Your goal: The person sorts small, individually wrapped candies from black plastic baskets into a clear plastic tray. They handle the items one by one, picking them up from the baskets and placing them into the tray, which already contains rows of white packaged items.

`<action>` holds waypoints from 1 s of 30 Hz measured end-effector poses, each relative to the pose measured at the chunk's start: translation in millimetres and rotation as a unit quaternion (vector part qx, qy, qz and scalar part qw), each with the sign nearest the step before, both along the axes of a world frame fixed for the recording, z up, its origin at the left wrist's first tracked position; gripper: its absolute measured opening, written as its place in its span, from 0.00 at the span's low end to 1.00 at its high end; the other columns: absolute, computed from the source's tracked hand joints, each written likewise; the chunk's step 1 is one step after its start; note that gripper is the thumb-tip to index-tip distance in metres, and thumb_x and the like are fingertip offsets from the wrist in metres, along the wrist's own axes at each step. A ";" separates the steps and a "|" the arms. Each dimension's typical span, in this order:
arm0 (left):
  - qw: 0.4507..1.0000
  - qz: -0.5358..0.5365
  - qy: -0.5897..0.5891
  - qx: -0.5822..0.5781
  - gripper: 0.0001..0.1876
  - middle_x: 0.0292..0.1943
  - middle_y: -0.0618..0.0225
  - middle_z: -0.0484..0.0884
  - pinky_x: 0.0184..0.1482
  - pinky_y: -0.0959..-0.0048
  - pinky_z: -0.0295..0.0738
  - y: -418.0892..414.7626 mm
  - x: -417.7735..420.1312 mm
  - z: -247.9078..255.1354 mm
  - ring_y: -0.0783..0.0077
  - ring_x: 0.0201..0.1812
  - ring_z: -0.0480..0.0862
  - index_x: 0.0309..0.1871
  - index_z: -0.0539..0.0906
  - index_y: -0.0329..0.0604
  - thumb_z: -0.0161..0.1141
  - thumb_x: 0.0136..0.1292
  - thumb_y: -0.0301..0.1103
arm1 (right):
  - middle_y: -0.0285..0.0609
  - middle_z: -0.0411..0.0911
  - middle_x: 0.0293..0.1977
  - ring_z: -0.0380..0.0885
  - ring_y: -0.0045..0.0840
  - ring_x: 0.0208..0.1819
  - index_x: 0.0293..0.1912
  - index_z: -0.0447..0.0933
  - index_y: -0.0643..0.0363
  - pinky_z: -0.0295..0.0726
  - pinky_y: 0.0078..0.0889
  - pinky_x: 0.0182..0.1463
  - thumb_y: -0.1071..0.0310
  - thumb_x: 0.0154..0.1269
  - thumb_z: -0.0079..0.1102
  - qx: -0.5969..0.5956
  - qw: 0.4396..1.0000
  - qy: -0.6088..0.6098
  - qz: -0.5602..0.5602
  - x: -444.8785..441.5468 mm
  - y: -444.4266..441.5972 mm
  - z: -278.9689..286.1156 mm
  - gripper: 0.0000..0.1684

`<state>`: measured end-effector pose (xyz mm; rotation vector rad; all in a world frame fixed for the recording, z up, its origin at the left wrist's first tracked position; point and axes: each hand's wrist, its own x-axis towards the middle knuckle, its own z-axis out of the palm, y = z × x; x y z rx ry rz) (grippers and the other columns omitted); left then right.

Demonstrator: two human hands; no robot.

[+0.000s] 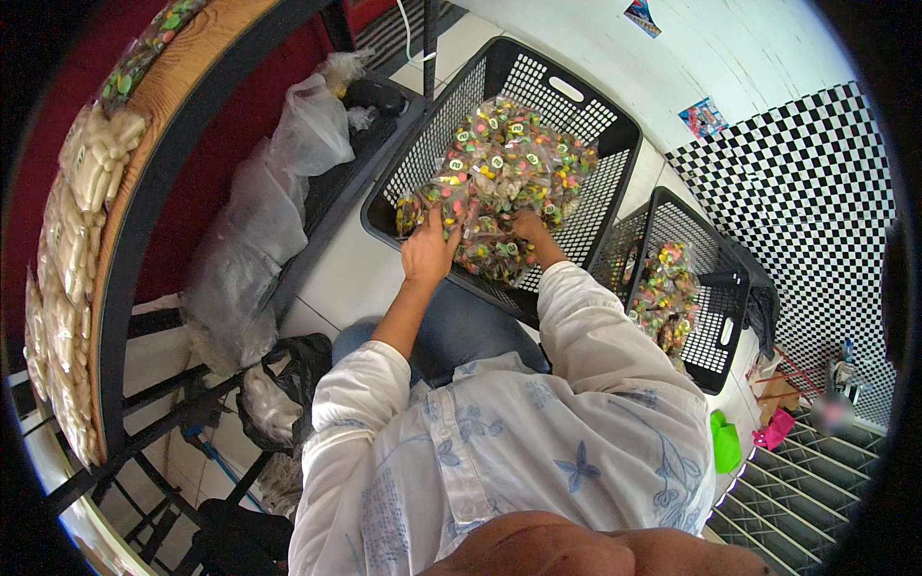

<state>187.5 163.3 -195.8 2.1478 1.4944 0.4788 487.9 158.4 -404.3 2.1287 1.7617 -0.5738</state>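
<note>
A large black plastic basket [601, 119] stands in front of me, heaped with clear packets of colourful sweets [515, 147], many with a round pale label. At the near left of the heap, my left hand [428, 250] has its fingers and thumb around one clear packet of sweets [452, 201]. My right hand [531, 227] reaches into the near middle of the heap with its fingers curled down. Packets hide those fingertips, so what they hold does not show.
A smaller black basket [709, 356] to the right also contains sweet packets [670, 288]. On the left, clear plastic sheeting [252, 209] lies over a dark ledge. Bags of pale stick-shaped pieces [72, 245] line a wooden tabletop [162, 93]. Beside my left leg sits a black plastic bag [306, 371].
</note>
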 end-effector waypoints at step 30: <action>0.943 0.109 -0.304 -0.079 0.27 0.45 0.50 0.84 0.48 0.63 0.78 1.8 -20.7 2.4 0.56 0.45 0.85 0.58 0.75 0.34 0.64 0.58 0.38 | 0.44 0.79 0.44 0.78 0.25 0.44 0.58 0.68 0.70 0.77 0.32 0.45 0.64 0.56 0.71 0.190 0.745 0.538 -0.347 -61.2 1.9 166.7 0.35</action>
